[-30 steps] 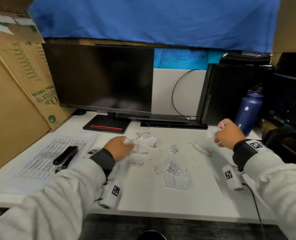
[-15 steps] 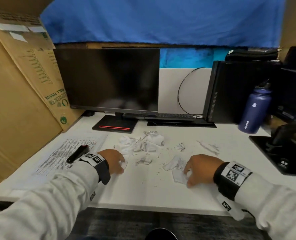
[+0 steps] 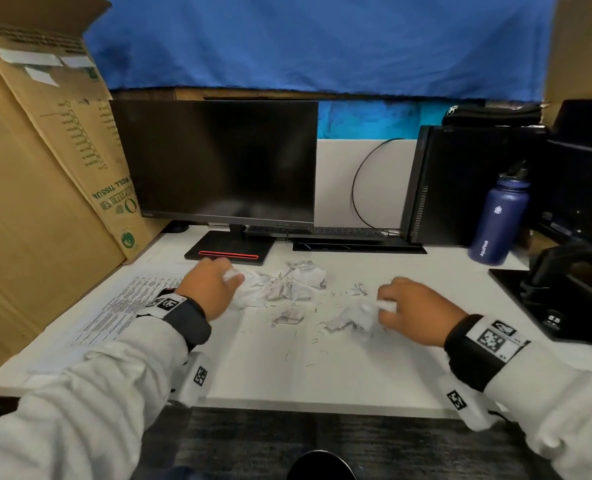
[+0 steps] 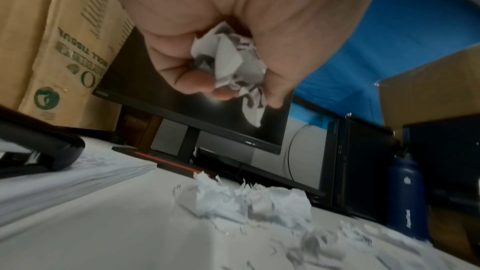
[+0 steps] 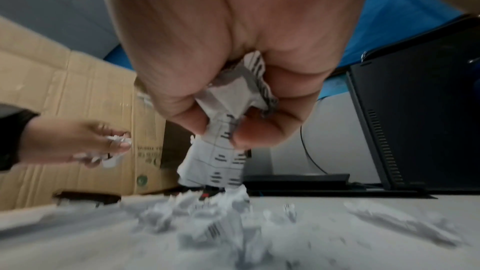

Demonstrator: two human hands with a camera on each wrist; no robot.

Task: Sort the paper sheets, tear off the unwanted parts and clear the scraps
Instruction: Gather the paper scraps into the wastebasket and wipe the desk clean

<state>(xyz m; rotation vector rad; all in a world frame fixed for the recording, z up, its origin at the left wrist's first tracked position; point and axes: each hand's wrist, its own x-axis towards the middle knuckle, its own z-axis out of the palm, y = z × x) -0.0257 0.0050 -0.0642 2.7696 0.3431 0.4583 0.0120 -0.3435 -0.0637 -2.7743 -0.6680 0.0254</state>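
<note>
Torn, crumpled white paper scraps (image 3: 289, 284) lie in a heap at the middle of the white desk (image 3: 322, 375), with tiny shreds around them. My left hand (image 3: 215, 282) hovers at the heap's left edge and grips a crumpled wad of scraps (image 4: 231, 63), also seen as white paper (image 3: 230, 274) at its fingertips. My right hand (image 3: 409, 306) is lower right of the heap and clutches a printed torn piece (image 5: 231, 130) that hangs down from the fist; more of that paper (image 3: 353, 318) trails on the desk beside it.
A stack of printed sheets (image 3: 121, 306) lies at the left with a black stapler (image 4: 39, 151) on it. A dark monitor (image 3: 218, 161), keyboard (image 3: 322, 232), computer tower (image 3: 461, 181) and blue bottle (image 3: 495, 220) stand behind. Cardboard (image 3: 45, 168) walls the left; black gear (image 3: 564, 289) sits right.
Both hands rose from the desk with scraps in their grip. The left hand moved forward to the heap's edge; the right hand lifted its torn piece and shifted slightly right.
</note>
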